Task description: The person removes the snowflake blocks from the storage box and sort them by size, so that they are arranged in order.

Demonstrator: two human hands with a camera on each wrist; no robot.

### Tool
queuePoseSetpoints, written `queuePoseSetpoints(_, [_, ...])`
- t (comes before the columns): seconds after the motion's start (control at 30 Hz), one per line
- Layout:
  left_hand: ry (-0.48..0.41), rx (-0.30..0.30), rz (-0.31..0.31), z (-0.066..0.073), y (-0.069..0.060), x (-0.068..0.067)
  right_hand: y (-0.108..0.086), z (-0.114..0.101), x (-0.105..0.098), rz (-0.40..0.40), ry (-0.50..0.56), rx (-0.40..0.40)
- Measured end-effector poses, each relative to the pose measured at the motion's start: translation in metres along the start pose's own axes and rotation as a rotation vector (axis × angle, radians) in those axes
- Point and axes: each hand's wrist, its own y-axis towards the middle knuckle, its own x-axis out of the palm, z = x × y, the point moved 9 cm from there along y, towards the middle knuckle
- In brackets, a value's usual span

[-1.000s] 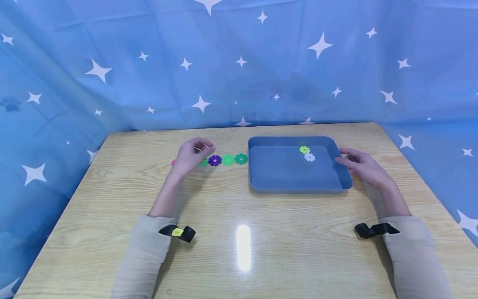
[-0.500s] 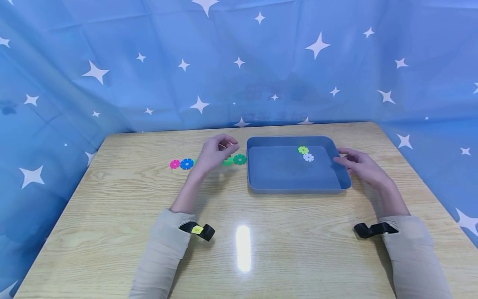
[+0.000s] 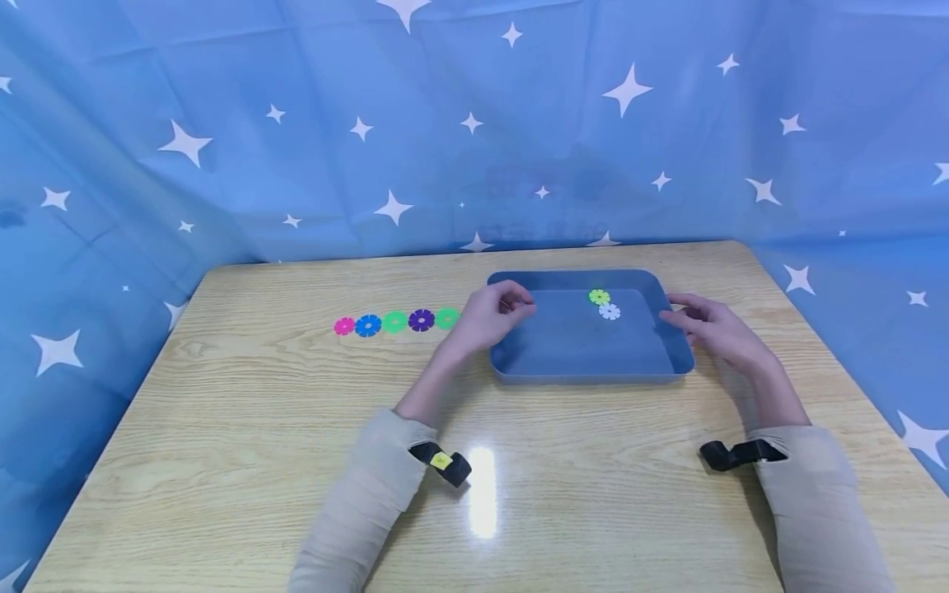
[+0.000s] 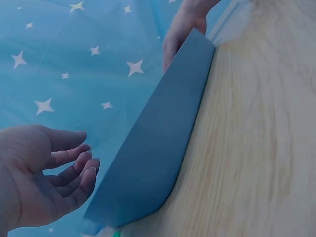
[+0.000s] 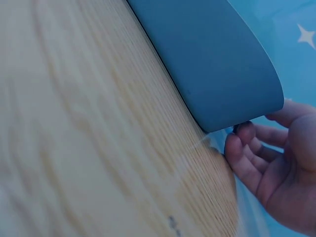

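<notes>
In the head view my left hand (image 3: 485, 319) hovers over the left rim of a blue-grey tray (image 3: 571, 346). Its fingers are loosely bent, and the left wrist view shows nothing between thumb and fingers of that hand (image 4: 54, 173). At the tray's right end, my right hand (image 3: 715, 329) pinches the rim, thumb inside and fingers outside. The right wrist view shows those fingers against the tray's end wall (image 5: 217, 64). Inside the tray lie a yellow-green notched disc (image 3: 599, 296) and a white notched disc (image 3: 610, 311), touching or overlapping.
Left of the tray runs a row of notched plastic discs: pink (image 3: 344, 326), blue (image 3: 368, 325), light green (image 3: 395, 321), purple (image 3: 422, 320) and green (image 3: 447, 319). My left hand and forearm cover the row's right end. A blue star-printed curtain (image 3: 445, 132) hangs behind the wooden table (image 3: 222, 428).
My left hand has swept rightward from above the disc row to the tray's left rim, uncovering the row's left discs. My right hand stays on the tray. The head view has shifted slightly.
</notes>
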Motion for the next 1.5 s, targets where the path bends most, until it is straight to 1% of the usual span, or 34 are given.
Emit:
queuePoseSetpoints(0.13, [0.007,0.027,-0.037,0.004,0.006,0.02,0.001,0.001,0.001,-0.001,-0.003,-0.005])
queuePoseSetpoints(0.3, [0.026,0.04,-0.076,0.007,0.014,0.046,0.0,0.002,0.001,-0.003,0.0,0.004])
queuePoseSetpoints(0.43, [0.042,0.038,-0.088,0.011,0.022,0.064,-0.001,0.002,0.001,-0.001,0.003,0.01])
queuePoseSetpoints(0.6, [0.068,0.057,-0.114,0.015,0.033,0.087,-0.001,0.001,0.001,0.004,0.006,0.013])
queuePoseSetpoints(0.7, [0.079,0.065,-0.135,0.018,0.039,0.1,-0.001,0.0,0.0,0.007,0.008,0.015])
queuePoseSetpoints(0.77, [0.077,0.059,-0.143,0.019,0.043,0.106,0.0,0.0,0.0,0.006,0.005,0.015])
queuePoseSetpoints(0.87, [0.081,0.045,-0.135,0.019,0.049,0.112,0.001,0.0,0.001,0.006,0.002,0.013])
queuePoseSetpoints(1.03, [0.125,0.016,-0.125,0.015,0.058,0.118,0.001,0.0,0.001,0.009,0.003,0.018])
queuePoseSetpoints(1.23, [0.169,0.002,-0.142,0.012,0.066,0.123,0.0,-0.002,0.0,0.009,0.006,0.014])
queuePoseSetpoints(1.4, [0.153,0.009,-0.147,0.012,0.069,0.125,0.0,0.0,0.0,0.007,0.004,0.023])
queuePoseSetpoints(1.5, [0.135,-0.004,-0.149,0.01,0.069,0.125,0.0,0.001,0.0,0.002,0.001,0.032])
